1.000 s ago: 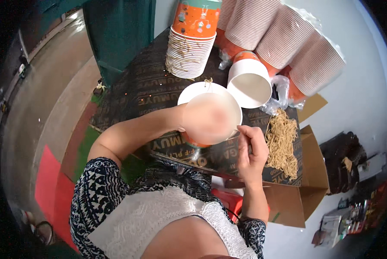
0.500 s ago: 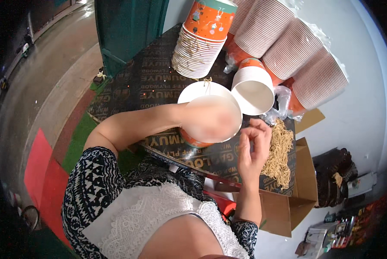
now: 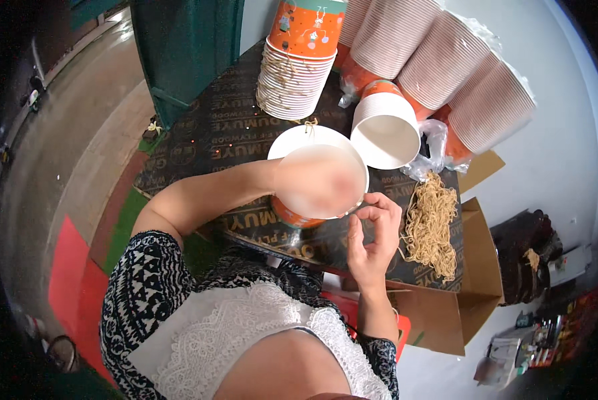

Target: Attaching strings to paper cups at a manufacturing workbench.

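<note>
A paper bucket (image 3: 291, 139), white inside and orange outside, stands near the front of the dark table. A tan cord (image 3: 310, 127) is looped through its far rim. Across its mouth lies my left hand (image 3: 319, 183); a blurred patch hides its fingers and anything they hold. At the bucket's right rim is my right hand (image 3: 375, 233), its fingers curved and the thumb apart, with nothing visible between them. Just behind and to the right, a short nest of white-lined buckets (image 3: 387, 139) lies on its side. To my right hand's right is a heap of tan cords (image 3: 431, 230).
A tall stack of paper buckets (image 3: 297, 83) with cords on their sides stands at the back. Plastic-wrapped bucket stacks (image 3: 439, 70) lean at the back right. An open cardboard box (image 3: 479, 267) sits beside the table's right edge, and a green metal door (image 3: 189, 53) rises behind on the left.
My right hand has moved left, up to the bucket's rim. My left hand stays across the bucket's mouth. The whole view has shifted slightly.
</note>
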The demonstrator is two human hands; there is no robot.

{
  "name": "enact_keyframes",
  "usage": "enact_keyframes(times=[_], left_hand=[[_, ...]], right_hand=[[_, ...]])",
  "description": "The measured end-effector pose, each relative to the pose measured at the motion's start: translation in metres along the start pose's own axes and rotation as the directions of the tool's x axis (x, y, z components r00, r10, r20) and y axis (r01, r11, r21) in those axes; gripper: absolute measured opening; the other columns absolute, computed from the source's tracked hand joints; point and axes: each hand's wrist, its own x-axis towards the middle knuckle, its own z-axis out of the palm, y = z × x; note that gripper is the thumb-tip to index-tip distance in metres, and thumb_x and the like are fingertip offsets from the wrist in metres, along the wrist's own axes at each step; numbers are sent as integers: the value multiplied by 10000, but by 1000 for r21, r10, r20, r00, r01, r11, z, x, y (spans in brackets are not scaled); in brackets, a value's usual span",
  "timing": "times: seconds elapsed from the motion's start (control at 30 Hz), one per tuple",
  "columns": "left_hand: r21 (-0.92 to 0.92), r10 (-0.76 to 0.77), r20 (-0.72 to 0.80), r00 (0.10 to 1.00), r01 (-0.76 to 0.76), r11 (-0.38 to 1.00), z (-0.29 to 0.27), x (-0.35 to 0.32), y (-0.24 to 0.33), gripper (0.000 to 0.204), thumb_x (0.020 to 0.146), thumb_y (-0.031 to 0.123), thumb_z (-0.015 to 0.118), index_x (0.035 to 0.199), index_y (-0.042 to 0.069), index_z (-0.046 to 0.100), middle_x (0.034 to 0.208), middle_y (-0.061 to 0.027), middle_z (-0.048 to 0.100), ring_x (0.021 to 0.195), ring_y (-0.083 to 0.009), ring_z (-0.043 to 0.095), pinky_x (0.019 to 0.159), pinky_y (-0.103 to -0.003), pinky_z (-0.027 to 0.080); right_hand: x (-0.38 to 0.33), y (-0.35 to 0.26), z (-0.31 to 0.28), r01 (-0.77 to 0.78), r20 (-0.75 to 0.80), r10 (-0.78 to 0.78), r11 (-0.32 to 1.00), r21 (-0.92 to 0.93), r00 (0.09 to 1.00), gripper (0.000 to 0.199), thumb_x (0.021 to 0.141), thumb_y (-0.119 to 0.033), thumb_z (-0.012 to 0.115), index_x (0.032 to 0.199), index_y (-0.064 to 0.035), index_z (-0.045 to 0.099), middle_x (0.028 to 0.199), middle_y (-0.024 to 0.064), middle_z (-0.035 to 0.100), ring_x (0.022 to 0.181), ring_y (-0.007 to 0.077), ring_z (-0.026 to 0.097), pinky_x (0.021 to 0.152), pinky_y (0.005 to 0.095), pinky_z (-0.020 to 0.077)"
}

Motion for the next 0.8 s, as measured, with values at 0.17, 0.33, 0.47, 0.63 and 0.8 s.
enact_keyframes(times=[0.17,0.33,0.47,0.63,0.8], left_hand=[[15,6,17,1000,-6,1000,1,0,-2,82,850,-21,636,916,-44,593,770,-77,642,583,-78,552,473,-215,437],[8,25,30,999,-25,1000,-1,0,-5,82,846,-9,646,902,-38,593,775,-74,648,582,-75,551,474,-213,435],[-19,23,-15,1000,-23,1000,0,0,-2,71,822,-16,621,870,-51,581,732,-107,645,538,-93,550,444,-222,429],[17,-66,-71,995,68,998,-1,1,0,116,864,38,636,923,-35,567,777,-97,660,576,-80,557,492,-221,453],[45,-29,-47,998,31,998,1,-1,0,99,867,31,635,916,-29,573,779,-85,650,605,-87,568,537,-222,469]], right_hand=[[2,-1,10,7,-22,-8,999,-35,1000,173,768,38,665,914,-1,580,1055,192,588,939,321,543,828,403,439],[2,3,14,36,-44,-37,999,-29,998,185,752,73,660,901,3,576,1022,183,596,897,312,555,794,393,446],[1,0,14,50,-72,-52,998,-30,996,191,740,98,650,885,5,567,991,179,599,872,309,554,782,393,445],[-5,-2,10,45,-98,-49,998,-50,994,179,746,94,640,880,7,561,992,180,594,859,309,547,780,395,443],[-5,-1,12,-17,-58,15,1000,-24,998,176,775,44,659,930,10,583,983,177,589,864,307,545,778,392,439]])
